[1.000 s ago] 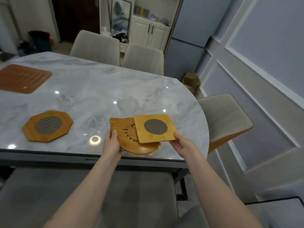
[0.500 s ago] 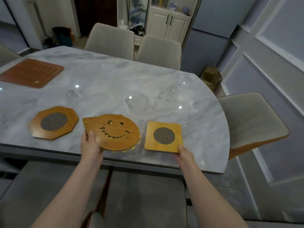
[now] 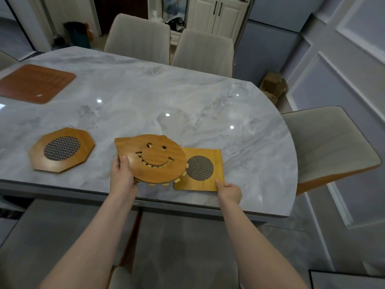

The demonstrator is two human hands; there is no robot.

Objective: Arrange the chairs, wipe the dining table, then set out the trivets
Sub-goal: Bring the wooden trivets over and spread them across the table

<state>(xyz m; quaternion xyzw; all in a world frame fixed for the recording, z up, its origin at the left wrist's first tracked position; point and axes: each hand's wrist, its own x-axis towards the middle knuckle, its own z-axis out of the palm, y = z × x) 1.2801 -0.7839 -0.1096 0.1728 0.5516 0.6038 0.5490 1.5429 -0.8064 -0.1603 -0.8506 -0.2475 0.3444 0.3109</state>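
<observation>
A person's left hand (image 3: 123,180) grips a smiley-face trivet (image 3: 151,158), apparently stacked on others, lifted over the marble table's (image 3: 187,105) near edge, overlapping the square mesh trivet (image 3: 201,170) to its right, whose near corner the right hand (image 3: 229,191) pinches flat.

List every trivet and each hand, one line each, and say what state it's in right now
Smiley trivet: gripped by the left hand, raised over the square trivet's edge.
Square trivet: flat on table, right fingertips on its corner.
Octagonal trivet: flat, untouched.
Brown slatted mat: flat, far left.
Left hand: gripping.
Right hand: touching.
</observation>
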